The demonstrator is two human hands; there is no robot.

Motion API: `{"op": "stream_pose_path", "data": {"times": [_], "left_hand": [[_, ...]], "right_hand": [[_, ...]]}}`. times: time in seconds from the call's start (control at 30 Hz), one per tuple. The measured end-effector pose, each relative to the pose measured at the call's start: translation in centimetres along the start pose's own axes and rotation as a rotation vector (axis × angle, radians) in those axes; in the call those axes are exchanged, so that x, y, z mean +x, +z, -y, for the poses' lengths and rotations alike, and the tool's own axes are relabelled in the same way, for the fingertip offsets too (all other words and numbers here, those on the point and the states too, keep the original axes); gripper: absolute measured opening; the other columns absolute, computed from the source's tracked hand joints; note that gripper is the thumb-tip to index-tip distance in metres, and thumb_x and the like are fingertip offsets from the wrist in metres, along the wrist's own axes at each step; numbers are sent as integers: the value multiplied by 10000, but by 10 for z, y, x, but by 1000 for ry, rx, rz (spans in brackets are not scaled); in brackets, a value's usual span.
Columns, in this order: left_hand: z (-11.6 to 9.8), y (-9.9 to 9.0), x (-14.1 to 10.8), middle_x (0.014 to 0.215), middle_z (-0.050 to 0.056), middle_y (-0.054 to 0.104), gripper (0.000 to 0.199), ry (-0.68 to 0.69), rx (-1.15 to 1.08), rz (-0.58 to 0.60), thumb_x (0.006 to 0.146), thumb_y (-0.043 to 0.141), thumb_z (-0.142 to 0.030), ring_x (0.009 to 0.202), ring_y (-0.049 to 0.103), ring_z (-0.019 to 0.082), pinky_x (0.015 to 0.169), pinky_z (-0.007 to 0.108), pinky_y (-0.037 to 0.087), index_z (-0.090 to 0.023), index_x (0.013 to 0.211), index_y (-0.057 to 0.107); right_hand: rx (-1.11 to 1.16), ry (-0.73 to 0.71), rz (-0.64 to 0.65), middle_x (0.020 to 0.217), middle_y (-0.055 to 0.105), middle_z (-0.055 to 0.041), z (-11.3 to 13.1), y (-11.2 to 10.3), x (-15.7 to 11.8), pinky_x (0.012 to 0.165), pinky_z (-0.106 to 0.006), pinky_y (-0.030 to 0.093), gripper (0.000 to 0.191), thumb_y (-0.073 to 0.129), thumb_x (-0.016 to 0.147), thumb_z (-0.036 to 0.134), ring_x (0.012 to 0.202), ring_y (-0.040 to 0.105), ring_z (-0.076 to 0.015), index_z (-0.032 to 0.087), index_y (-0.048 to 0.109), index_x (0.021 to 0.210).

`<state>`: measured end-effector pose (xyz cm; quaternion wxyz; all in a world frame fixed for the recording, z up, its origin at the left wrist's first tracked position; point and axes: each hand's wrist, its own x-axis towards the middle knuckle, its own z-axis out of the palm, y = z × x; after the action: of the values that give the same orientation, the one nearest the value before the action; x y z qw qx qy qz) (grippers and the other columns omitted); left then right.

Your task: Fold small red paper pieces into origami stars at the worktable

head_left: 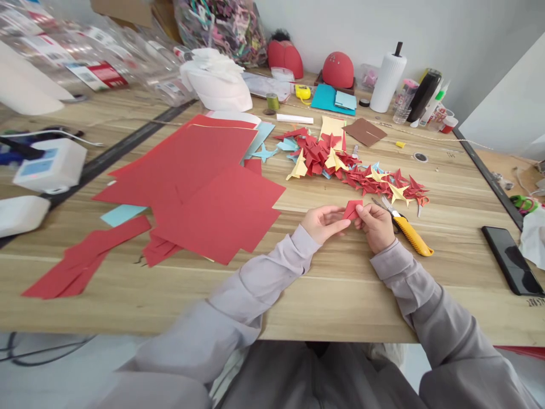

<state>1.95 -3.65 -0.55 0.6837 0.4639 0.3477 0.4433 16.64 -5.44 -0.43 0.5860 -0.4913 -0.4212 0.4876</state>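
A small folded red paper (351, 209) is held between my two hands above the wooden table. My left hand (324, 223) pinches its left side with thumb and fingers. At its right edge, my right hand (375, 225) grips it between thumb and forefinger. Just beyond the hands lies a pile of folded red paper pieces (317, 156), with some yellow and light blue ones among them. A yellow-handled cutter (412, 234) rests right of my right hand, beside partly hidden scissors.
Large red sheets (204, 187) and red strips (80, 264) cover the table's left part. A black phone (512, 260) lies at the right. Along the back stand a white bottle (388, 82) and tissues (217, 82). The front edge (340, 335) is near my body.
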Motion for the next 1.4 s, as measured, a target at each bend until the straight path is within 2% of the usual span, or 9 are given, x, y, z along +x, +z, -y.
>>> {"op": "stream_pose_path", "data": {"times": [0.07, 0.2, 0.37, 0.63, 0.93, 1.1, 1.2, 1.4], "left_hand": [[3, -1, 2, 941, 115, 699, 538, 51, -5, -11, 519, 783, -373, 836, 655, 219, 644, 306, 550, -109, 968, 647], [4, -6, 7, 839, 93, 713, 402, 126, 75, -64, 506, 785, -343, 785, 655, 190, 757, 320, 523, -109, 814, 675], [-1, -7, 5, 762, 62, 714, 339, 137, 121, -105, 498, 778, -333, 724, 656, 178, 722, 315, 530, -127, 744, 668], [-5, -3, 0, 651, 60, 693, 332, 77, 96, -108, 504, 775, -343, 519, 629, 168, 448, 279, 540, -108, 718, 678], [-4, -5, 2, 780, 79, 714, 386, 82, 60, -113, 503, 781, -323, 615, 657, 189, 455, 286, 571, -111, 818, 707], [-3, -6, 2, 732, 57, 701, 269, 94, 59, -88, 515, 763, -302, 530, 635, 156, 415, 258, 556, -120, 706, 712], [-3, -5, 1, 688, 53, 693, 291, 83, 48, -101, 515, 764, -277, 526, 633, 159, 403, 257, 547, -112, 749, 710], [-5, -5, 0, 692, 69, 696, 363, 52, 14, -118, 487, 789, -286, 572, 647, 187, 444, 294, 562, -91, 779, 697]], "right_hand": [[-54, -15, 59, 449, 571, 32, 2, 1, -2, 408, -210, 385, 327, 717, 645, 434, 383, 459, -71, 174, 544, 545], [-123, -35, 141, 469, 587, 26, 4, 3, -5, 444, -221, 425, 301, 726, 635, 420, 412, 491, -80, 175, 565, 569], [-103, -104, 170, 637, 645, 13, 2, 4, -6, 511, -246, 475, 270, 755, 604, 376, 544, 569, -107, 192, 611, 739], [-81, -116, 121, 582, 619, 28, 2, 3, -6, 506, -261, 477, 249, 778, 574, 324, 498, 531, -96, 192, 651, 742], [-76, -126, 93, 522, 600, 41, 0, 2, -5, 477, -260, 457, 247, 770, 577, 336, 468, 519, -102, 220, 703, 785], [-94, -139, 132, 581, 637, 21, 0, 1, -6, 493, -258, 463, 134, 749, 610, 298, 491, 527, -102, 234, 725, 726], [-82, -152, 136, 618, 655, 10, 1, 1, -6, 493, -254, 467, 97, 743, 618, 285, 507, 536, -103, 231, 722, 696], [-69, -119, 108, 583, 646, 25, -3, -1, -4, 480, -246, 456, 202, 757, 605, 294, 482, 533, -98, 224, 709, 789]]}}
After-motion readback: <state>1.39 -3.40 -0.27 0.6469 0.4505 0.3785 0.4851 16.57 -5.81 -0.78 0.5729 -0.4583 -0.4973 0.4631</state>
